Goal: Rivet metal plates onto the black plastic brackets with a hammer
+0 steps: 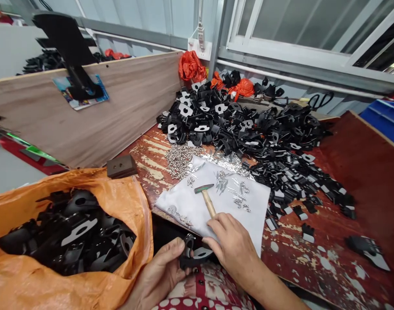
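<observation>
Hammer (209,203) and black part (197,260) in hands (233,245)

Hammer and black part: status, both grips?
Left grip holding black part. Right grip on hammer handle. Hammer head over white cloth; loose metal pins close beside it.

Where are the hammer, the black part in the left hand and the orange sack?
Hammer (209,203): head view, on its wooden handle.
Black part (194,259): head view, on its dark body.
Orange sack (143,217): head view, on its right-hand rim.
</observation>
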Action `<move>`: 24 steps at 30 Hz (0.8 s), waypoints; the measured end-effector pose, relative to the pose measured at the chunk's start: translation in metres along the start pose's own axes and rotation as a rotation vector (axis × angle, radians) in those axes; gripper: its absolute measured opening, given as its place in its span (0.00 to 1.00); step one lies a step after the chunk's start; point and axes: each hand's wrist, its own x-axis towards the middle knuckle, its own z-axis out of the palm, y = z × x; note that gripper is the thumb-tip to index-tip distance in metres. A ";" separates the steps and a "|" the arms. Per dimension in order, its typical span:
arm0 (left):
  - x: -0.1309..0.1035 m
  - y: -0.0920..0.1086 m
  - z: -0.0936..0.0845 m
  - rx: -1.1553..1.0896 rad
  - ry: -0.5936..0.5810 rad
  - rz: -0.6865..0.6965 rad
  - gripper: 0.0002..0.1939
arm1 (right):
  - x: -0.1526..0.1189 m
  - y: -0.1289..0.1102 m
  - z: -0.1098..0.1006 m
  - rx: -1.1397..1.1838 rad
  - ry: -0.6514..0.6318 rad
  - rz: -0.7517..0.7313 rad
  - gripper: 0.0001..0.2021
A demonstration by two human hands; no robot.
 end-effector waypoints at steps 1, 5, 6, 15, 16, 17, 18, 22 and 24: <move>-0.001 0.000 0.000 0.050 -0.001 0.024 0.15 | 0.000 -0.001 0.002 -0.063 0.013 0.038 0.14; -0.019 0.018 0.009 0.436 0.054 0.273 0.17 | 0.005 0.008 0.007 -0.152 -0.089 0.210 0.13; -0.024 0.025 0.012 0.544 0.101 0.358 0.17 | 0.006 0.012 0.007 -0.106 -0.139 0.229 0.11; 0.012 0.042 0.020 0.818 0.325 0.589 0.18 | -0.015 0.050 -0.019 0.343 -0.299 0.281 0.12; 0.017 0.041 0.021 0.823 0.308 0.630 0.16 | -0.021 0.051 -0.019 0.352 -0.285 0.271 0.13; 0.020 0.040 0.021 0.826 0.294 0.669 0.14 | -0.026 0.052 -0.019 0.345 -0.252 0.246 0.15; 0.023 0.039 0.021 0.823 0.289 0.701 0.12 | -0.031 0.051 -0.018 0.323 -0.198 0.203 0.18; 0.024 0.038 0.020 0.818 0.311 0.738 0.10 | -0.040 0.038 -0.026 0.183 0.071 -0.007 0.26; 0.024 0.038 0.020 0.845 0.315 0.739 0.10 | -0.037 0.027 -0.035 0.125 0.120 -0.037 0.28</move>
